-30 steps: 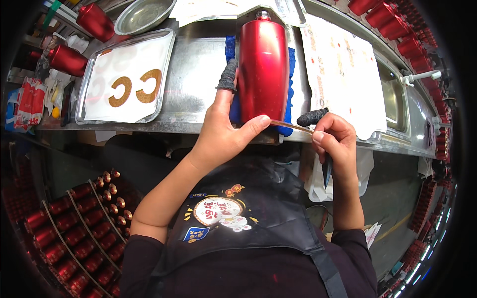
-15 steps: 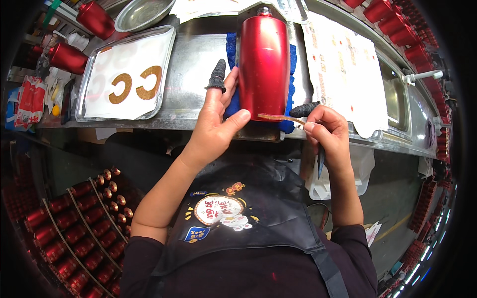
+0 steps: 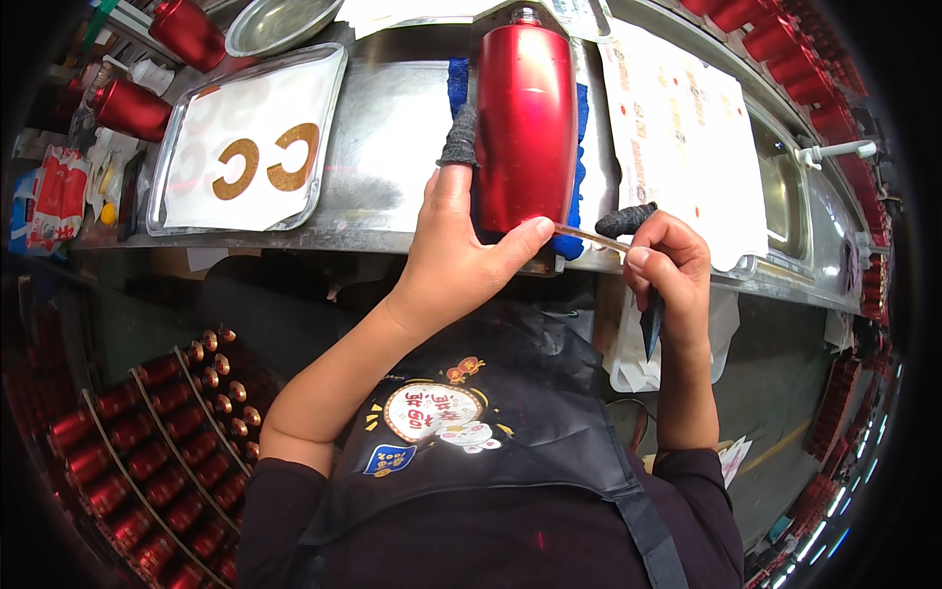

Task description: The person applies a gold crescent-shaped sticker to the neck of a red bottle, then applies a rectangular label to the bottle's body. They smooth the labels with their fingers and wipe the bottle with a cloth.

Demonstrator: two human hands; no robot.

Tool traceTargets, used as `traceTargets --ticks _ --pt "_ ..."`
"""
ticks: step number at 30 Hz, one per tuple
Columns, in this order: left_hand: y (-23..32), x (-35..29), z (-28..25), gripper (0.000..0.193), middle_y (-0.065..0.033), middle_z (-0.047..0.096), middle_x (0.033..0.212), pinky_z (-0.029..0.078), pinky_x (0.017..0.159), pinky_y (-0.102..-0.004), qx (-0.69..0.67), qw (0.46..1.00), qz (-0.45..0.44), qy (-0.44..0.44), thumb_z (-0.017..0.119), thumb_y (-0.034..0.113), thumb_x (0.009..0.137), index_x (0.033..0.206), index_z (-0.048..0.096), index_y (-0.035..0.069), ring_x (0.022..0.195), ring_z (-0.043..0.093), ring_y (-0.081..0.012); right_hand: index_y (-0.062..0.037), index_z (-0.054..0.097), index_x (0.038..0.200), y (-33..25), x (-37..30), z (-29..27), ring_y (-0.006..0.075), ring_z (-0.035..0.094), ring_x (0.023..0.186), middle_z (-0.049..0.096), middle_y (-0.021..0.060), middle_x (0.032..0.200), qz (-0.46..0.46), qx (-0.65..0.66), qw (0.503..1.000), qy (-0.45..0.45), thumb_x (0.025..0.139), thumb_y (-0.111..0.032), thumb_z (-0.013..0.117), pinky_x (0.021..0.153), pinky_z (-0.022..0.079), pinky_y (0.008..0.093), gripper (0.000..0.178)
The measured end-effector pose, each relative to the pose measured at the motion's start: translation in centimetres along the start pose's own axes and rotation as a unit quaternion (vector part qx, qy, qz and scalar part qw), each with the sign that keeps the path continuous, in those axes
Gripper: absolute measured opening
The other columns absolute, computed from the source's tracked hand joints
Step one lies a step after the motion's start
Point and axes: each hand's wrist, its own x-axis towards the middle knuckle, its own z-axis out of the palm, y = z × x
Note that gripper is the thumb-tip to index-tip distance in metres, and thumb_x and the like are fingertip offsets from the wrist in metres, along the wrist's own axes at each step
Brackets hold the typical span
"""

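Observation:
A glossy red bottle (image 3: 527, 118) lies on a blue cloth (image 3: 581, 147), its neck pointing away from me. My left hand (image 3: 461, 231) is closed against its left side, the black-wrapped index finger along the wall. The left thumb presses at the bottle's near end, beside a thin gold-brown strip (image 3: 594, 238). That strip runs rightward from the bottle into my right hand (image 3: 675, 260), which pinches its free end. A dark pointed tool (image 3: 652, 329) also sticks down out of my right hand, and a black wrap covers one of its fingers.
Left on the metal bench, a tray (image 3: 339, 108) bears white paper with gold C-shaped pieces (image 3: 292, 157). Behind it stands a metal bowl (image 3: 280, 25). Printed sheets (image 3: 687, 147) lie on the right, before a sink (image 3: 785, 196). Racked red bottles (image 3: 147, 461) fill the lower left.
My left hand has moved right and closed onto the bottle, its thumb now at the near end. My right hand has shifted slightly right, drawing the strip out straighter.

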Motion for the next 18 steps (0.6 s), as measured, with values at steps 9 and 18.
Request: traceTargets --ticks 9,18 --pt "-0.6 -0.6 -1.4 0.074 -0.0243 0.041 0.154 0.036 0.115 -0.0394 -0.147 0.986 -0.070 -0.022 0.066 0.003 0.092 0.153 0.025 -0.003 0.144 0.040 -0.0316 -0.0032 0.060 0.079 0.2 0.9 0.7 0.0017 0.047 0.056 0.055 -0.0038 0.070 0.019 0.017 0.999 -0.024 0.086 -0.006 0.065 0.049 0.031 0.0191 0.009" --pt "3.4 1.1 -1.1 0.024 -0.0101 0.065 0.092 0.040 0.093 -0.0431 0.200 0.956 0.216 0.004 0.073 0.009 0.078 0.101 0.067 0.003 0.099 0.060 -0.0276 -0.0005 0.062 0.077 -1.8 -0.5 0.3 0.0037 0.050 0.059 0.057 -0.0012 0.071 -0.025 -0.029 0.999 -0.009 0.083 -0.002 0.067 0.053 0.035 0.0204 0.008"
